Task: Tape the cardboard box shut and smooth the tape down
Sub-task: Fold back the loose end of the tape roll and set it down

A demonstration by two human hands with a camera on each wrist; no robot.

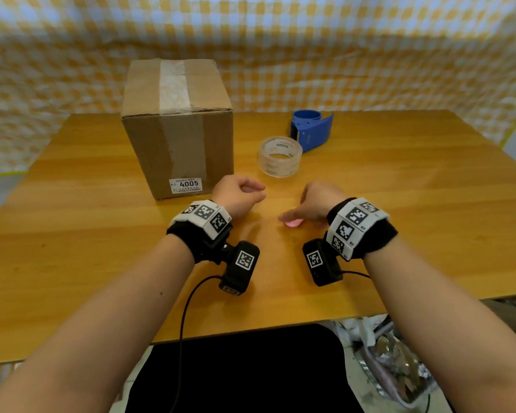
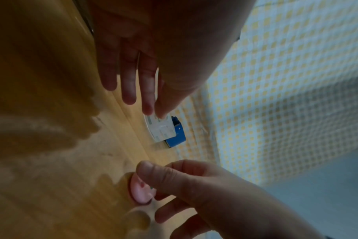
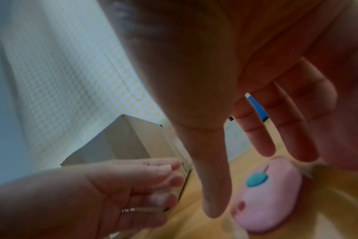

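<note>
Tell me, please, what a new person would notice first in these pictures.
The cardboard box stands at the table's far left, with a tape strip along its top. Right of it lie a clear tape roll and a blue tape dispenser. Nearer, the right hand hovers over a small pink device.

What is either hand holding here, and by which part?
Nothing. The left hand is loosely curled and empty beside the box. The right hand hangs open over a pink device on the table, not gripping it.

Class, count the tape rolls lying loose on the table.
1: a clear tape roll lies flat between the cardboard box and the blue dispenser. The dispenser appears empty.
</note>
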